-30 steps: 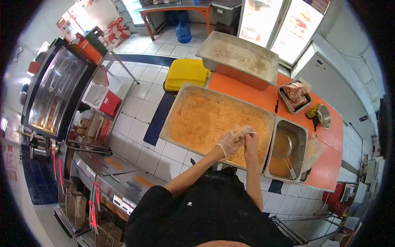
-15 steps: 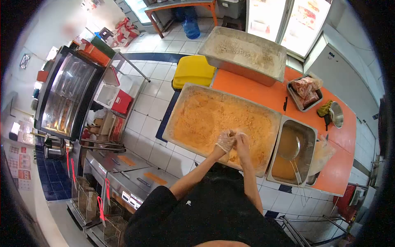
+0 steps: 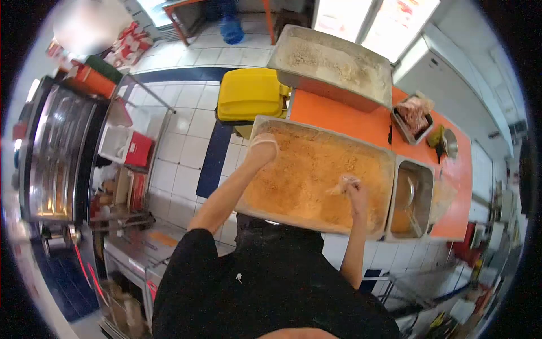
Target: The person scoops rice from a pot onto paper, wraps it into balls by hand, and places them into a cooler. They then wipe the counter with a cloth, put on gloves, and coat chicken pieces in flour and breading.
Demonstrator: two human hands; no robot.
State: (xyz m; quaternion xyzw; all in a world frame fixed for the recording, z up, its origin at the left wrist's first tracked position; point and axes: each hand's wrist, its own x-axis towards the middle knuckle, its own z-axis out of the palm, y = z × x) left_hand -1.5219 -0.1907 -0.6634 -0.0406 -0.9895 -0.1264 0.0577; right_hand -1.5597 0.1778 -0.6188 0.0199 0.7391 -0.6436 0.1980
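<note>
2 gloved hands sit well apart in the crumb tray [image 3: 322, 135]: the right hand [image 3: 350, 185] lies in the crumbs toward the near rim, fingers bunched, though whether they grip a piece I cannot tell; the left hand [image 3: 262, 148] rests at the far left corner, its grip unclear too. Just beside, the batter pan [image 3: 427, 181] holds a ladle [image 3: 410, 191]. Farther off, the meat tray [image 3: 397, 125] looks part full, so coating seems midway, no finished pieces in view

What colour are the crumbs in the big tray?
The crumbs are orange; the head view shows them best.
</note>
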